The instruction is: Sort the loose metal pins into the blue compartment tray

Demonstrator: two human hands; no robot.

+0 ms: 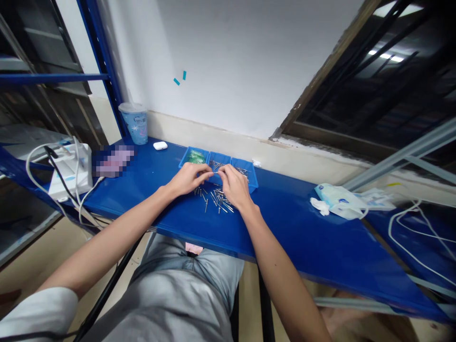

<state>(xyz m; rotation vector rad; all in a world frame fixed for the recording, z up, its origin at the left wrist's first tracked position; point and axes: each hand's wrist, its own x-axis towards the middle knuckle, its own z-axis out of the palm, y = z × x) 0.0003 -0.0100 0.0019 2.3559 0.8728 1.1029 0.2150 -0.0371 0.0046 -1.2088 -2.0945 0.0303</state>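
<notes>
My left hand (191, 178) and my right hand (233, 184) meet at the front of a row of small blue bins (253, 179). Their fingertips pinch a thin, shiny metal pin (215, 173) between them; its details are too small to make out. Below my hands, a loose pile of slim metal pins (220, 200), shaped like blind rivets, is scattered on the blue table (281, 218). The left bin holds green, clear plastic-looking pieces (195, 157). Similar metal pins (215, 165) lie in the middle and right bins, partly hidden by my hands.
Left on the table are a lidded paper cup (137, 124), a white earbud case (160, 146), a blurred pinkish object (116, 161) and a white power strip (71, 173) with cables. At right lies a wipes packet (338, 200). A wall (221, 61) stands behind.
</notes>
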